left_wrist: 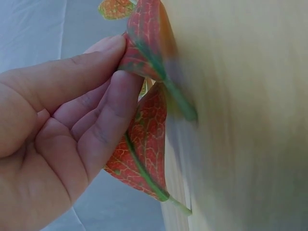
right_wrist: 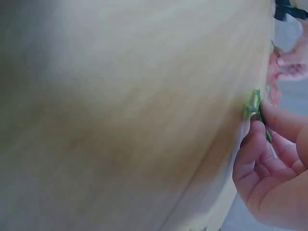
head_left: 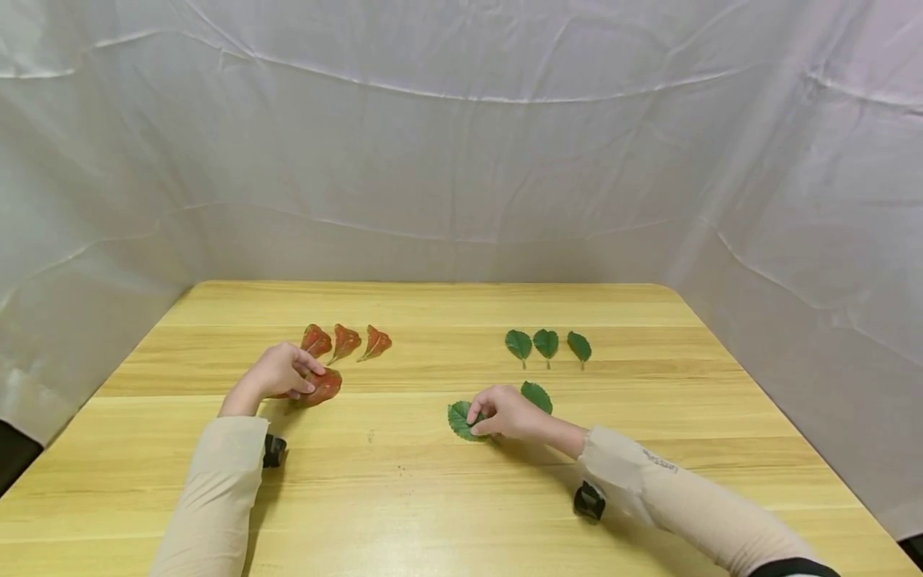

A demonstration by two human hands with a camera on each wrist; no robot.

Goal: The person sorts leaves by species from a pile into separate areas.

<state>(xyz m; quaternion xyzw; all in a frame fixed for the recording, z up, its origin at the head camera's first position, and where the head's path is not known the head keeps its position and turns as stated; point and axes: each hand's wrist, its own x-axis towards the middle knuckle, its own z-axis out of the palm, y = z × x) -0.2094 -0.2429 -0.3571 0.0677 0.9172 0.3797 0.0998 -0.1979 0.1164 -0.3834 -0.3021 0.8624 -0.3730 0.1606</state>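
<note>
My left hand (head_left: 283, 372) is over the left part of the table, with thumb and finger pinching a red leaf (head_left: 328, 386). In the left wrist view, that pinched red leaf (left_wrist: 147, 41) has its green stem pointing down toward the wood. Another red leaf (left_wrist: 150, 139) shows behind the fingers. My right hand (head_left: 510, 413) pinches a green leaf (head_left: 459, 418) by its right side, near the table's middle. The right wrist view shows only a narrow part of this green leaf (right_wrist: 257, 103) at the fingertips. Just behind the right hand lies another green leaf (head_left: 537, 395).
Farther back on the wooden table (head_left: 404, 497), three red leaves (head_left: 346, 342) form a row at left. Three green leaves (head_left: 546, 343) make a similar row at right. Pale cloth (head_left: 461, 160) hangs around the table's back and sides.
</note>
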